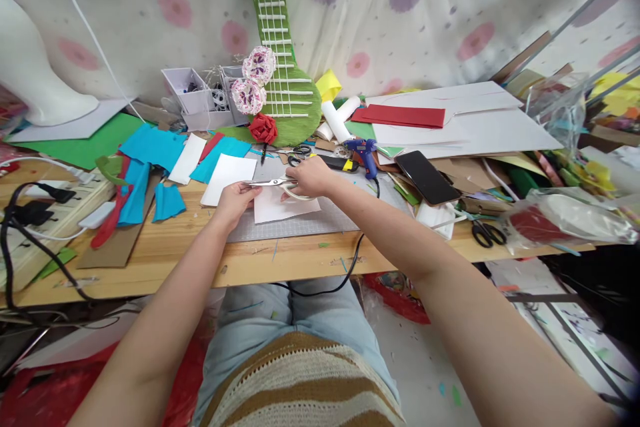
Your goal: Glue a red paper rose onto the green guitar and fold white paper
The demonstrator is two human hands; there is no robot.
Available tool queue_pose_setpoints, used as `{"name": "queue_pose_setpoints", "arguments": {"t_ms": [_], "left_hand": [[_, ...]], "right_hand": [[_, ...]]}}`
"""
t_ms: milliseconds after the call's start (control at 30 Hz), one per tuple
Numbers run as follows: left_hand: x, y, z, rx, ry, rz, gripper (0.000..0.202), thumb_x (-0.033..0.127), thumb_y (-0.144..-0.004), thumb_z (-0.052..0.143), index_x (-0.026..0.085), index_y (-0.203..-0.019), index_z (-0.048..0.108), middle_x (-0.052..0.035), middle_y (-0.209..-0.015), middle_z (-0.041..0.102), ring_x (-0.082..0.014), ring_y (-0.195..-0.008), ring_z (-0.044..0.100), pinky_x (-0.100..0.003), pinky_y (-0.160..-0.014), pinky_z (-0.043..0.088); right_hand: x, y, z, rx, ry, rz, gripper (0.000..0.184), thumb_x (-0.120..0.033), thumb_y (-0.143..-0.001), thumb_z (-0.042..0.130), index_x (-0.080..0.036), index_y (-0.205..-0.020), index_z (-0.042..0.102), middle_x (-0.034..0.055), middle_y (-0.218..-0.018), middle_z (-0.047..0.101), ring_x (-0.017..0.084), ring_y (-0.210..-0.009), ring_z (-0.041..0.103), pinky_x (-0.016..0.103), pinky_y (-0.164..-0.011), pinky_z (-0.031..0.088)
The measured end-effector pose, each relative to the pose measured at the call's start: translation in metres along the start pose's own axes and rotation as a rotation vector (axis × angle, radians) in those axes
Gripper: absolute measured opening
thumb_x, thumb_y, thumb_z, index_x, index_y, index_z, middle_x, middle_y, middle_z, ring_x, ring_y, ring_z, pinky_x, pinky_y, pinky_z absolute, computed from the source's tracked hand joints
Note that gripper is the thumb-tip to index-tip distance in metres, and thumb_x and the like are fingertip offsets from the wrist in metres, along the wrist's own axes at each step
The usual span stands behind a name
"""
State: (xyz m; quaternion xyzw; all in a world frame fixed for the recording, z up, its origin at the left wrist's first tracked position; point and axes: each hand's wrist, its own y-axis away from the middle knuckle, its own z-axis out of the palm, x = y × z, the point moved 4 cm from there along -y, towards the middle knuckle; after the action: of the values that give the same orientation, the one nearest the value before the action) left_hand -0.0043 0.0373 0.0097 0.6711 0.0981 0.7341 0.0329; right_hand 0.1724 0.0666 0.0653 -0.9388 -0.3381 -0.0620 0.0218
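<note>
I'm mid-cut: my right hand (pixel 313 177) grips the scissors (pixel 273 182) over the white paper (pixel 285 208), which lies on the grey mat (pixel 320 221) mid-counter (pixel 200 253). My left hand (pixel 235 203) pinches the paper's left edge. The next snip calls for keeping it taut.

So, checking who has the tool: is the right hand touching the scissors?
Touching. The head view shows the right hand closed around the handles of the scissors, with the blades pointing toward the left hand.
</note>
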Motion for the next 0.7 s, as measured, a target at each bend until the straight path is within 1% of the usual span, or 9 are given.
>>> {"name": "queue_pose_setpoints", "arguments": {"t_ms": [133, 200, 300, 400, 433, 500, 600, 700], "left_hand": [[-0.001, -0.001, -0.001, 0.011, 0.013, -0.023, 0.035, 0.027, -0.043, 0.078, 0.012, -0.073, 0.066, -0.0029, -0.067, 0.068, -0.0152, -0.063, 0.062, -0.027, -0.061, 0.052], [0.0, 0.0, -0.001, 0.018, 0.021, -0.032, 0.036, 0.026, -0.042, 0.079, 0.012, -0.073, 0.065, -0.0018, -0.065, 0.067, -0.0135, -0.061, 0.061, -0.026, -0.059, 0.051], [0.002, 0.002, 0.0, 0.018, 0.02, -0.037, 0.037, 0.025, -0.042, 0.079, 0.012, -0.073, 0.064, -0.0012, -0.065, 0.067, -0.0127, -0.06, 0.061, -0.024, -0.057, 0.05], [0.003, 0.003, 0.0, 0.019, 0.02, -0.032, 0.037, 0.027, -0.043, 0.079, 0.012, -0.073, 0.064, -0.0014, -0.066, 0.067, -0.0132, -0.062, 0.062, -0.025, -0.059, 0.051], [0.003, 0.003, 0.0, 0.017, 0.018, -0.025, 0.038, 0.029, -0.045, 0.079, 0.012, -0.075, 0.064, -0.0019, -0.067, 0.067, -0.0138, -0.064, 0.062, -0.025, -0.06, 0.051], [0.004, 0.003, -0.001, 0.0, 0.008, -0.012, 0.039, 0.033, -0.05, 0.078, 0.012, -0.08, 0.066, -0.0035, -0.071, 0.068, -0.0154, -0.068, 0.064, -0.027, -0.062, 0.052], [0.004, 0.001, -0.005, -0.033, 0.011, 0.003, 0.042, 0.034, -0.055, 0.076, 0.012, -0.089, 0.067, -0.0059, -0.078, 0.069, -0.0171, -0.074, 0.066, -0.029, -0.068, 0.053], [0.005, -0.001, -0.008, -0.054, 0.012, 0.008, 0.043, 0.03, -0.056, 0.075, 0.013, -0.095, 0.067, -0.0062, -0.081, 0.07, -0.0169, -0.076, 0.066, -0.03, -0.072, 0.053]], "right_hand": [[0.005, 0.003, 0.001, 0.007, -0.004, 0.018, 0.058, -0.065, -0.082, 0.041, -0.014, -0.093, 0.067, 0.0149, -0.085, 0.07, 0.026, -0.081, 0.064, 0.029, -0.062, 0.028], [0.011, 0.004, 0.002, 0.013, -0.018, 0.063, 0.056, -0.064, -0.082, 0.041, -0.015, -0.094, 0.066, 0.0145, -0.087, 0.071, 0.026, -0.082, 0.064, 0.029, -0.064, 0.031], [0.028, 0.009, 0.001, 0.053, -0.033, 0.232, 0.052, -0.06, -0.085, 0.041, -0.015, -0.1, 0.064, 0.0143, -0.091, 0.07, 0.027, -0.087, 0.064, 0.03, -0.066, 0.035], [0.054, 0.019, 0.001, 0.088, -0.023, 0.486, 0.045, -0.048, -0.087, 0.044, -0.011, -0.108, 0.06, 0.0174, -0.095, 0.069, 0.027, -0.091, 0.064, 0.03, -0.069, 0.04], [0.063, 0.024, 0.002, 0.083, -0.021, 0.568, 0.042, -0.043, -0.086, 0.046, -0.009, -0.109, 0.059, 0.0188, -0.097, 0.069, 0.027, -0.092, 0.064, 0.03, -0.07, 0.041], [0.078, 0.034, 0.006, 0.037, -0.031, 0.677, 0.038, -0.037, -0.084, 0.05, -0.008, -0.106, 0.06, 0.0203, -0.098, 0.068, 0.028, -0.095, 0.064, 0.031, -0.073, 0.043], [0.089, 0.046, 0.016, -0.032, -0.05, 0.738, 0.034, -0.035, -0.082, 0.053, -0.009, -0.103, 0.061, 0.0199, -0.099, 0.068, 0.028, -0.096, 0.064, 0.033, -0.075, 0.046], [0.089, 0.054, 0.024, -0.021, -0.059, 0.758, 0.039, -0.035, -0.081, 0.055, -0.009, -0.11, 0.055, 0.0189, -0.103, 0.066, 0.027, -0.096, 0.063, 0.033, -0.074, 0.047]]}}
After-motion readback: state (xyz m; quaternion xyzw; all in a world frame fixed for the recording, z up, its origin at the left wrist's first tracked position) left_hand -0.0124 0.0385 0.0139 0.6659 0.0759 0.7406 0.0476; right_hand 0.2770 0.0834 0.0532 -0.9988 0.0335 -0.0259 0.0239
